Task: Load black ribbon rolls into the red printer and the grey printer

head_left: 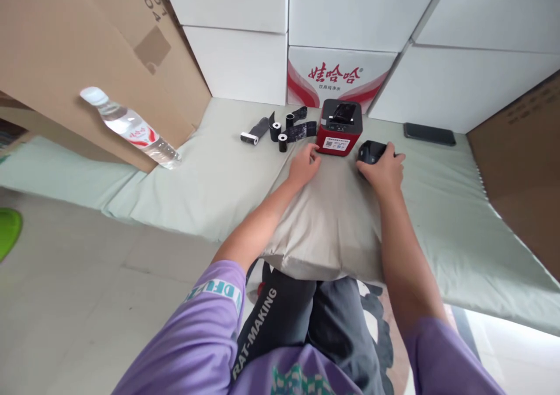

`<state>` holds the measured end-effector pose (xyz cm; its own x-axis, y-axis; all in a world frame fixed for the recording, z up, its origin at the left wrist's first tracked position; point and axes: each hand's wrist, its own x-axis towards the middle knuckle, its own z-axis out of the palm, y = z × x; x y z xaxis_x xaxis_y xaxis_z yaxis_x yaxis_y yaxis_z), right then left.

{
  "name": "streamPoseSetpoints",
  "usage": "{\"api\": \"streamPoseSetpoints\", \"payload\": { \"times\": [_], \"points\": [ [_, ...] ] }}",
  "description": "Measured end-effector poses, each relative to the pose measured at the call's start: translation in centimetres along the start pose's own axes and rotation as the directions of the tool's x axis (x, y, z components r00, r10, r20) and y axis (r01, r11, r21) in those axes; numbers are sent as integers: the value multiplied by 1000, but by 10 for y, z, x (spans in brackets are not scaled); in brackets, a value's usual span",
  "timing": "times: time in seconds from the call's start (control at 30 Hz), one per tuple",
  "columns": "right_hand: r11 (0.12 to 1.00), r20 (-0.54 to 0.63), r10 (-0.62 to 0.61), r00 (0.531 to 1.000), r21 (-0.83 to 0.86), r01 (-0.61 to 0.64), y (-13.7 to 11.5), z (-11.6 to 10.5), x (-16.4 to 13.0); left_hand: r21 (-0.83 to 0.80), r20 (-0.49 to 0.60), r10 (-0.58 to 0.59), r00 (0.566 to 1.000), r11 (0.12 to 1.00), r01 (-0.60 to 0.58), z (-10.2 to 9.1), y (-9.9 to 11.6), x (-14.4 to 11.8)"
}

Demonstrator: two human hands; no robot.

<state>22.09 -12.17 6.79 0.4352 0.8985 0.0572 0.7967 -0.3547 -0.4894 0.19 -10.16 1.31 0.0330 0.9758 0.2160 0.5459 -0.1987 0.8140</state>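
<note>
Stacked white cartons [236, 62] back the desk [219, 179], which I find covered in pale green cloth. A brown carton [65, 45] stands at its left; beside this, a clear water bottle [139, 133] is noted. In my view a boxy red-and-black device [340, 128] sits on the desk, its white label facing me. My left hand [304, 164] is at its lower left corner, fingers loosely curled, part open, nothing visibly held; contact with the casing I cannot tell. To the device's right, my right hand [387, 170] has thumb and fingers around opposite sides of a black unit [370, 151]. A dark phone [429, 134] lies flat beyond it. Left of the device lie small black rolls [275, 130], some partly unwound.
</note>
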Motion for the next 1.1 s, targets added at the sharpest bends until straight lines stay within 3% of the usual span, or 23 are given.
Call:
{"api": "streamPoseSetpoints", "payload": {
  "times": [0.1, 0.23, 0.4, 0.5, 0.63, 0.73, 0.8, 0.87, 0.93, 0.97, 1.1],
  "points": [
    [996, 9, -87, 996, -23, 87, -5, -12, -45, 24, 51, 71, 996, 997, -72, 0, 2, -3],
    [986, 89, -138, 986, -76, 145, -27, -9, -93, -20, -12, 101, 995, 995, -101, -1, 2, -4],
    [985, 152, -132, 980, -91, 147, -63, 18, -120, -269, 63, 54, 997, 963, -35, -3, -2, -3],
    [993, 106, -87, 991, -74, 95, -72, 33, -127, -282, 126, 48, 991, 959, -11, -4, -3, 0],
    [993, 87, -117, 989, 26, 115, -62, 44, -118, -145, 130, 49, 990, 989, -30, -5, -3, 3],
    [964, 121, -241, 963, 146, 223, -40, 43, -91, -11, 127, 34, 991, 999, -33, -5, -2, 4],
    [897, 132, -408, 904, 245, 369, -22, 42, -69, 97, 105, 28, 994, 995, -39, -4, 0, 1],
    [783, 107, -586, 804, 330, 527, -5, 43, -50, 219, 59, -5, 998, 976, -8, -2, 2, -4],
    [689, 36, -667, 744, 411, 597, 8, 50, -39, 321, 7, -45, 999, 946, 40, -1, 4, -12],
    [669, 5, -663, 748, 452, 590, 13, 54, -37, 352, -6, -56, 998, 934, 55, -1, 4, -17],
    [682, -39, -547, 836, 559, 472, 20, 70, -36, 371, 36, -45, 998, 928, 29, -2, 7, -30]
  ]
}}
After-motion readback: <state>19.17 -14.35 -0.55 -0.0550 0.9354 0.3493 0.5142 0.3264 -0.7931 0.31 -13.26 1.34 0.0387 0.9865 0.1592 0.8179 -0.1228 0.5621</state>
